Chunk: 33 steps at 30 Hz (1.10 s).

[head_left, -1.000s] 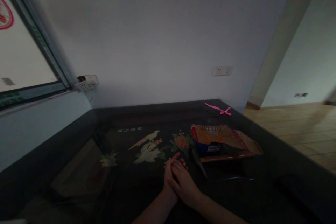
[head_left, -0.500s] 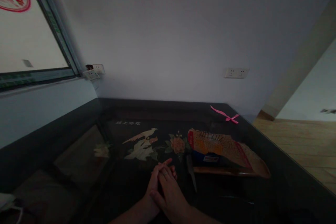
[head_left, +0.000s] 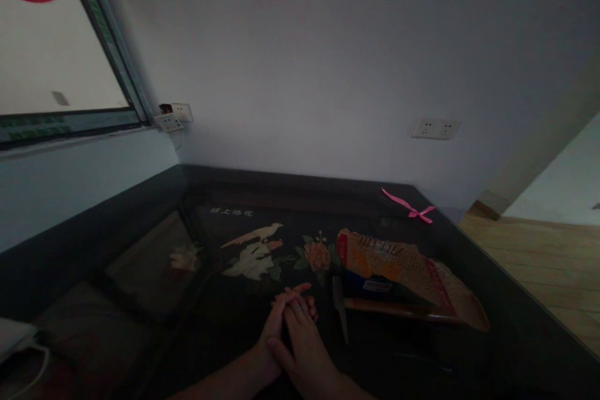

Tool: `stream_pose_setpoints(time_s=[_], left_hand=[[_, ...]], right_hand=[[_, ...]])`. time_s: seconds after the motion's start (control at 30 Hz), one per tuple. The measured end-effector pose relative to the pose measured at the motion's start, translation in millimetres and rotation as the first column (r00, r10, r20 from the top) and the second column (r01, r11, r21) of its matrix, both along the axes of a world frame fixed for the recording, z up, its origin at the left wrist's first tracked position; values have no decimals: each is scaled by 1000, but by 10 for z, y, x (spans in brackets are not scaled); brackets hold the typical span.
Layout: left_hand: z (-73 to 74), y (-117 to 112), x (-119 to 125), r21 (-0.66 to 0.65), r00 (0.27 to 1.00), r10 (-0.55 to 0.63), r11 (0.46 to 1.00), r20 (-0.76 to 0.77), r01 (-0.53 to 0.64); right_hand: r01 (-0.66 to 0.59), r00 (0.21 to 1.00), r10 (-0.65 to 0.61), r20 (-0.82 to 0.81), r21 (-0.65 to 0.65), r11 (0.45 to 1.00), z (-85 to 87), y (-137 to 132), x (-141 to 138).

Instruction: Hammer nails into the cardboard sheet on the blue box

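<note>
My left hand (head_left: 270, 340) and my right hand (head_left: 304, 347) are clasped together above the near middle of a dark glossy table (head_left: 225, 325). The right hand lies over the left, its fingers folded across, and a ring shows on one finger. No object is visible between the palms. Just to their right lies a hammer-like tool with a narrow dark metal head (head_left: 340, 309) and a wooden handle (head_left: 398, 307). A printed bag (head_left: 389, 262) with red bands and a tan, grainy look lies along the handle, partly covering it.
A pink ribbon bow (head_left: 415, 211) lies near the table's far right corner. At the left edge sits a white box (head_left: 14, 337) with a cable. A thin dark item (head_left: 443, 365) lies front right, too dim to name. Wall sockets (head_left: 435, 129) sit behind the table.
The view has shifted and tilted slightly, so more of the white box at the left shows. My hands stay clasped, and the things on the table have not moved.
</note>
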<state>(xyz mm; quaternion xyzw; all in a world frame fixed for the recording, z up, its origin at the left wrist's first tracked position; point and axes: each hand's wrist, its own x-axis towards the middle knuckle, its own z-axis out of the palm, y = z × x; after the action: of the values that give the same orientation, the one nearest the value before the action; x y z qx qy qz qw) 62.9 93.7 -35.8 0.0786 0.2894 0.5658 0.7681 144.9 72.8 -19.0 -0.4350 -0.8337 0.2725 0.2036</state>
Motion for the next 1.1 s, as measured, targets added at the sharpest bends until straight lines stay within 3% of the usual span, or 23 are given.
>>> stream_pose_setpoints(time_s=[0.13,0.4,0.7,1.1], left_hand=[[28,9,-6,-16,999,-45,999,4,45],[42,13,15,-17,999,-16,1000,37,16],[215,-86,15,-6,999,-34,999,-4,34],[100,-56,14,30,998,-52,998,-43,53]], right_hand=[[-20,1000,20,-20,-9,1000,84,4,2],[15,998,-10,-54,78,997,40,3,-32],[23,998,-13,-62,162,986,81,-56,-24],[-17,997,29,-77,151,988,114,-53,28]])
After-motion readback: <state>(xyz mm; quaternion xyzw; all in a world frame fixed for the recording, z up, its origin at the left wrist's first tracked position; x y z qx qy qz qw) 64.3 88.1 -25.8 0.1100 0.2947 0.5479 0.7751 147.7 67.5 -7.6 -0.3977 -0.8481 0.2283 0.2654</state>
